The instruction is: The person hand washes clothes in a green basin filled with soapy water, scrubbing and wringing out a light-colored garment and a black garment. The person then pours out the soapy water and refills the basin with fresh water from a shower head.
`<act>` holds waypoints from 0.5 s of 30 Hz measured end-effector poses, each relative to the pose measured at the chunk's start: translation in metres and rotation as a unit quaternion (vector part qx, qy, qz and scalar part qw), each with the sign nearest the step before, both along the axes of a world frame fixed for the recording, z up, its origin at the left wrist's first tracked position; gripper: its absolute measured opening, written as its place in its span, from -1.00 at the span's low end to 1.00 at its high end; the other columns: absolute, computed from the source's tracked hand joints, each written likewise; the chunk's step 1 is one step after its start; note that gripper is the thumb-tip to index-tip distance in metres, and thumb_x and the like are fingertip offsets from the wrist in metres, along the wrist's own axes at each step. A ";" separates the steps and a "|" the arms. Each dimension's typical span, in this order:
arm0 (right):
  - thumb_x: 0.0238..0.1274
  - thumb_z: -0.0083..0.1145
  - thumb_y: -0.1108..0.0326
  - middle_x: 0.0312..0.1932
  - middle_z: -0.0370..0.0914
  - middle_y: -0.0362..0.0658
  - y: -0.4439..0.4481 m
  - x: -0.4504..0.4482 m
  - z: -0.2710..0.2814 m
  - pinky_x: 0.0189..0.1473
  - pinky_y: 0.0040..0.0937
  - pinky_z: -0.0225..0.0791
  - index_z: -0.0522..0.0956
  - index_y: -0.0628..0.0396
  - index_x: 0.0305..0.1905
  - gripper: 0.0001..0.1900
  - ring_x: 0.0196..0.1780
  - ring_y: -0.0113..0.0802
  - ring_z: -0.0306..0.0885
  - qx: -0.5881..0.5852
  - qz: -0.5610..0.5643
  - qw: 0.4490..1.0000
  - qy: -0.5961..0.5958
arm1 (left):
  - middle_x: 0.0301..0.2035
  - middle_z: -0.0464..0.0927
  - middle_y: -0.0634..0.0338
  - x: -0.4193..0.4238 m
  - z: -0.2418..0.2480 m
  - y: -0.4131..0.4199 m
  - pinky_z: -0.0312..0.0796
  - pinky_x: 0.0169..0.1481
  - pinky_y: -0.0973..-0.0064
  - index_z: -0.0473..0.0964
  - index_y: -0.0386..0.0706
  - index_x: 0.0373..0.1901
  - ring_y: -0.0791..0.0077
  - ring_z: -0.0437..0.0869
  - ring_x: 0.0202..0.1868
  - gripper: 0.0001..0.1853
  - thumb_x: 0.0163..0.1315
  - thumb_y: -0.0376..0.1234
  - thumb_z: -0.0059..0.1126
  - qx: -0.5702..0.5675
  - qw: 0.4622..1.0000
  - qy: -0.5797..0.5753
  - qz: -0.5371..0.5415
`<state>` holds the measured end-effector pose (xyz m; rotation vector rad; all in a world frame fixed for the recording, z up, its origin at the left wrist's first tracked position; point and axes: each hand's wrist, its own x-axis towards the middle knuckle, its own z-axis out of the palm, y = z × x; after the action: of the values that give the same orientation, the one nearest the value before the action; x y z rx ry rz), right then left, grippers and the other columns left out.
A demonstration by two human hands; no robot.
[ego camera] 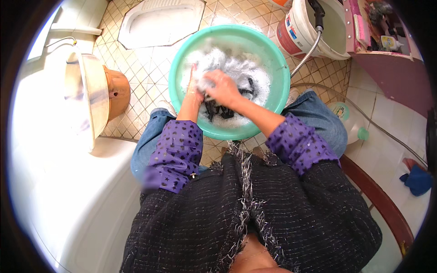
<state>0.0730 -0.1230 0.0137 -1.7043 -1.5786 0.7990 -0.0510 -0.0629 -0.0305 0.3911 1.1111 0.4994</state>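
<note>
A round green plastic basin (276,85) stands on the tiled floor before me, holding thick white suds (261,88) and wet laundry. My left hand (195,85) is over the left part of the basin, with a finger pointing away from me; its grip is partly hidden. Beside it, my right hand (223,89) curls around a pale, foamy bunch of cloth (205,84) between the two hands, blurred. Black cloth (218,111) lies in the suds below my hands. Pale grey cloth (235,66) shows through the foam farther back.
A squat toilet pan (160,25) lies beyond the basin. At right are a water-filled white bucket (300,30) with a shower hose (307,54), a pink shelf (382,51) and a plastic bottle (350,123). At left, a basin (94,95) stands on edge against a brown container (117,92).
</note>
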 end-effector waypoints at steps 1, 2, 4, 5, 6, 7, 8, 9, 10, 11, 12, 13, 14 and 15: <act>-0.02 0.15 0.19 -0.21 0.48 -0.07 -0.011 -0.009 0.015 -0.10 -0.21 0.41 0.53 -0.07 -0.11 -0.69 -0.11 -0.10 0.50 0.058 0.022 0.998 0.022 | 0.02 0.42 0.17 -0.003 -0.003 -0.003 0.32 0.13 0.26 0.31 -0.11 0.15 0.30 0.43 0.06 -0.30 0.13 0.18 0.01 0.081 0.994 -0.015 -0.071; 0.01 0.14 0.17 -0.25 0.48 -0.08 -0.012 -0.020 0.026 -0.16 -0.22 0.42 0.53 -0.10 -0.15 -0.74 -0.16 -0.12 0.50 0.116 0.030 0.993 -0.006 | -0.01 0.44 0.17 -0.006 -0.005 -0.010 0.35 0.10 0.28 0.33 -0.10 0.13 0.32 0.45 0.02 -0.35 0.16 0.15 0.00 0.157 0.976 -0.025 -0.149; 0.05 0.11 0.06 -0.25 0.49 -0.10 0.000 -0.017 0.037 -0.17 -0.22 0.43 0.52 -0.11 -0.12 -0.69 -0.16 -0.13 0.51 0.036 0.058 0.997 -0.047 | -0.14 0.53 0.16 -0.002 -0.008 -0.016 0.45 -0.06 0.35 0.38 -0.16 0.04 0.39 0.53 -0.09 -0.53 0.27 -0.02 -0.06 0.073 0.992 -0.082 -0.064; 0.06 0.09 0.03 -0.23 0.49 -0.11 0.010 -0.011 0.037 -0.18 -0.21 0.43 0.52 -0.11 -0.10 -0.68 -0.15 -0.13 0.52 0.065 0.054 0.992 -0.090 | -0.13 0.52 0.15 0.002 -0.009 -0.019 0.43 -0.02 0.33 0.38 -0.16 0.03 0.36 0.53 -0.07 -0.54 0.27 -0.03 -0.07 0.042 0.993 -0.111 -0.010; 0.09 0.04 -0.03 -0.22 0.50 -0.08 0.026 0.000 0.031 -0.17 -0.17 0.43 0.52 -0.10 -0.09 -0.64 -0.15 -0.10 0.53 0.051 0.017 0.995 -0.078 | -0.11 0.52 0.13 0.011 -0.010 -0.014 0.42 0.03 0.30 0.38 -0.16 0.03 0.34 0.53 -0.06 -0.56 0.28 -0.05 -0.07 -0.010 0.991 -0.121 0.050; 0.11 -0.02 -0.09 -0.23 0.50 -0.05 0.042 0.010 0.021 -0.16 -0.16 0.44 0.52 -0.10 -0.10 -0.62 -0.16 -0.08 0.54 0.002 -0.017 0.989 -0.144 | -0.09 0.51 0.12 0.020 -0.009 -0.011 0.40 0.07 0.28 0.38 -0.17 0.02 0.31 0.52 -0.04 -0.57 0.28 -0.07 -0.07 -0.050 0.984 -0.139 0.096; 0.11 -0.07 -0.14 -0.21 0.49 -0.03 0.053 0.026 0.008 -0.13 -0.14 0.43 0.50 -0.13 -0.07 -0.58 -0.11 -0.09 0.53 -0.042 -0.039 0.985 -0.164 | -0.17 0.57 0.12 0.021 -0.005 -0.011 0.45 0.02 0.22 0.44 -0.20 -0.04 0.28 0.59 -0.14 -0.59 0.28 -0.07 -0.04 -0.031 0.996 -0.063 0.050; 0.10 -0.04 -0.16 -0.19 0.49 -0.03 0.061 0.042 -0.006 -0.06 -0.10 0.38 0.48 -0.15 -0.03 -0.56 -0.07 -0.08 0.51 -0.083 -0.025 0.974 -0.211 | -0.24 0.60 0.14 0.025 -0.001 -0.011 0.48 -0.04 0.23 0.47 -0.18 -0.07 0.28 0.63 -0.23 -0.58 0.27 -0.04 -0.03 -0.062 0.993 -0.096 0.029; 0.06 0.03 -0.14 -0.23 0.49 -0.06 0.062 0.055 -0.020 -0.08 -0.14 0.37 0.51 -0.14 -0.09 -0.59 -0.15 -0.08 0.52 -0.016 -0.006 0.971 -0.239 | -0.19 0.58 0.11 0.025 0.004 -0.008 0.49 -0.06 0.23 0.43 -0.21 -0.02 0.27 0.63 -0.20 -0.52 0.26 -0.01 -0.02 -0.064 0.997 -0.035 0.037; 0.02 0.09 -0.11 -0.28 0.50 -0.08 0.059 0.066 -0.033 -0.10 -0.17 0.37 0.53 -0.12 -0.16 -0.62 -0.24 -0.07 0.53 0.048 0.016 0.964 -0.262 | -0.14 0.56 0.08 0.024 0.010 -0.007 0.49 -0.07 0.24 0.40 -0.25 0.03 0.25 0.63 -0.18 -0.45 0.25 0.03 -0.02 -0.075 0.997 -0.007 0.035; 0.03 0.10 -0.11 -0.28 0.51 -0.06 0.054 0.078 -0.044 -0.08 -0.19 0.36 0.53 -0.11 -0.13 -0.60 -0.23 -0.07 0.53 0.085 -0.036 0.957 -0.274 | -0.10 0.55 0.06 0.021 0.017 -0.007 0.46 -0.01 0.19 0.38 -0.25 0.06 0.21 0.61 -0.13 -0.41 0.24 0.06 -0.04 -0.081 0.996 -0.006 0.044; 0.03 0.11 -0.11 -0.28 0.52 -0.04 0.051 0.085 -0.052 -0.07 -0.20 0.36 0.52 -0.11 -0.10 -0.59 -0.22 -0.08 0.54 0.108 -0.091 0.945 -0.295 | -0.07 0.53 0.03 0.017 0.022 -0.006 0.43 0.05 0.14 0.36 -0.24 0.09 0.18 0.60 -0.08 -0.37 0.24 0.09 -0.06 -0.096 0.994 0.010 0.059; 0.00 0.15 -0.12 -0.25 0.54 0.01 0.048 0.085 -0.055 -0.09 -0.24 0.38 0.47 -0.03 -0.01 -0.49 -0.19 -0.09 0.54 0.024 -0.212 0.951 -0.225 | 0.01 0.49 0.02 0.016 0.026 -0.006 0.34 0.16 0.07 0.33 -0.22 0.15 0.14 0.54 0.02 -0.29 0.20 0.18 -0.10 -0.093 0.991 0.019 0.091; 0.00 0.14 -0.13 -0.18 0.51 0.00 0.042 0.082 -0.055 -0.08 -0.21 0.38 0.44 -0.01 0.02 -0.45 -0.15 -0.10 0.52 -0.030 -0.173 0.970 -0.168 | 0.07 0.44 0.05 0.014 0.030 -0.003 0.28 0.20 0.05 0.29 -0.17 0.19 0.13 0.48 0.09 -0.23 0.16 0.25 -0.13 -0.104 0.990 -0.003 0.094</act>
<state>0.1548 -0.0808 -0.0411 -2.1704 -1.4124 0.4006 -0.0369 -0.0664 -0.0004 0.1028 1.1872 0.5450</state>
